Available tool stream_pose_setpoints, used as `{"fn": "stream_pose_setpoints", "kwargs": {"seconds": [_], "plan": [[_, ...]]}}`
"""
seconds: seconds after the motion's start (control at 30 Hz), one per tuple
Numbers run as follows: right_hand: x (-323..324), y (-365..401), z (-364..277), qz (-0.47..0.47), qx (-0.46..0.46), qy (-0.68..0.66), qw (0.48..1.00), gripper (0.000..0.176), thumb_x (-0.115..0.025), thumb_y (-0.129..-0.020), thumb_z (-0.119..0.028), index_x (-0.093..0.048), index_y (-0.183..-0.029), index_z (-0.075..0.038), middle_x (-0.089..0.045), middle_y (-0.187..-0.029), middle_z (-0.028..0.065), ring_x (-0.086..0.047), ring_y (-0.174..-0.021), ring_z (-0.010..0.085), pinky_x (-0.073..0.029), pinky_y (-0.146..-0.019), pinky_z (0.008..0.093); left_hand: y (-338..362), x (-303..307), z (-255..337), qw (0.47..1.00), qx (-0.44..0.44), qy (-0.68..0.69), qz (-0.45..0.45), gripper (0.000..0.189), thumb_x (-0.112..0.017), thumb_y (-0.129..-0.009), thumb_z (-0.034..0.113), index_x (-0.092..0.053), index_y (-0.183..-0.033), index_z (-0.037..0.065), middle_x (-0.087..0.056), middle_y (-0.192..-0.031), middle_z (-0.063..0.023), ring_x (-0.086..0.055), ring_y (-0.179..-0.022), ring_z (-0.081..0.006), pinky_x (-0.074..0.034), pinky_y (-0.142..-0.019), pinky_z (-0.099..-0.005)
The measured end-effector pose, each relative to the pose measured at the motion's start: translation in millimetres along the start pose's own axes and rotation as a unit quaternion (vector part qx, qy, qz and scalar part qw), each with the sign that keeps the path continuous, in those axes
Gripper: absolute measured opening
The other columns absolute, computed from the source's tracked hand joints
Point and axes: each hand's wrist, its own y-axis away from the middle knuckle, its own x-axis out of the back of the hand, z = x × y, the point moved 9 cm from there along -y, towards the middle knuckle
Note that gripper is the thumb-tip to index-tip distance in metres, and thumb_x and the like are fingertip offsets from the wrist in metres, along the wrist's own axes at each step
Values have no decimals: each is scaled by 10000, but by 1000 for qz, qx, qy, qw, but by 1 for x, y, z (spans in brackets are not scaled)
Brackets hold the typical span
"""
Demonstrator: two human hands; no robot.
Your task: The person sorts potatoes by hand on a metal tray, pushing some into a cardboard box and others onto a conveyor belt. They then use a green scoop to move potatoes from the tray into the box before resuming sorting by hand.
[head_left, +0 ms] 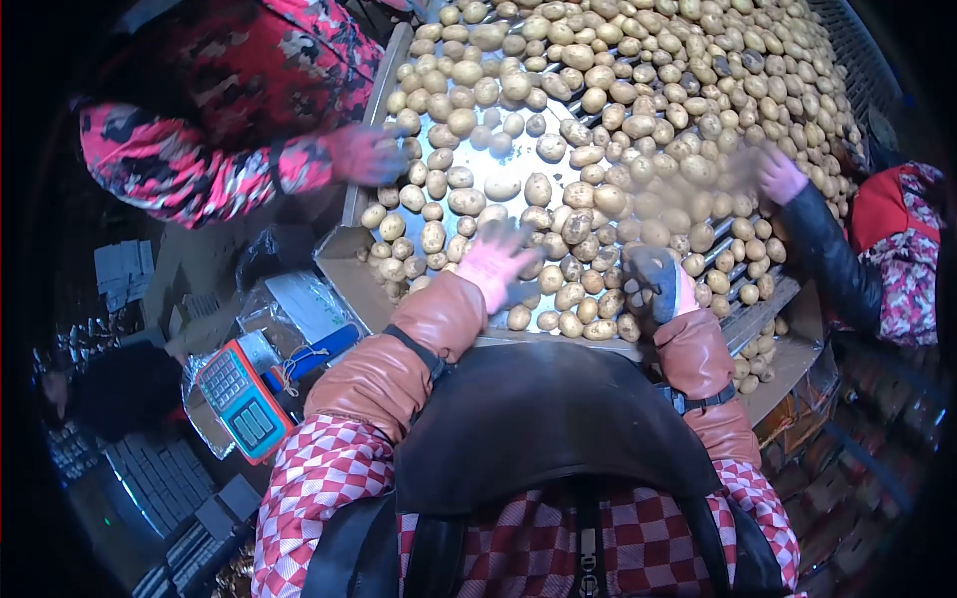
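Observation:
Many potatoes [698,130] cover a metal sorting table [506,159] with a raised wooden edge. My left hand [498,261], in a pink and grey glove, lies over potatoes near the front with its fingers spread, slightly blurred. Farther right, my right hand [653,284], in a grey and pink glove, is at the front edge among potatoes with its fingers curled. Whether a potato is inside those fingers is hard to make out.
A co-worker's gloved hand [371,156] reaches over the left edge. Another person's hand [780,175] reaches in from the right. A red and blue scale [244,399] stands at lower left, near a cardboard box wall [354,274].

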Motion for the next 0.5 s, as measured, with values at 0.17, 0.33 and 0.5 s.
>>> {"fn": "stream_pose_setpoints", "kwargs": {"seconds": [0.17,0.33,0.5], "plan": [[36,10,-23,91,49,171,980,309,-710,-907,-230,-642,-1144,-44,-665,-890,52,-608,-716,116,-503,-617,263,65,2,-57,990,126,-8,60,497,-705,-831,343,-576,-1267,143,-572,-1271,-150,-485,-1242,-367,-350,-1058,-513],[4,0,-13,159,84,572,800,408,-666,-897,-293,-578,-1256,-120,-679,-1043,220,-675,-907,356,-533,-825,429,87,7,-63,956,283,-10,76,418,-685,-837,269,-596,-1202,87,-602,-1211,-166,-538,-1146,-387,-392,-1012,-484],[-109,-35,3,-39,146,666,731,306,-612,-912,-283,-579,-1163,-111,-619,-1127,209,-614,-1027,423,-504,-868,483,30,-13,34,999,-35,33,-24,531,-712,-815,335,-565,-1290,147,-495,-1372,-166,-395,-1345,-383,-292,-1128,-543]]}}
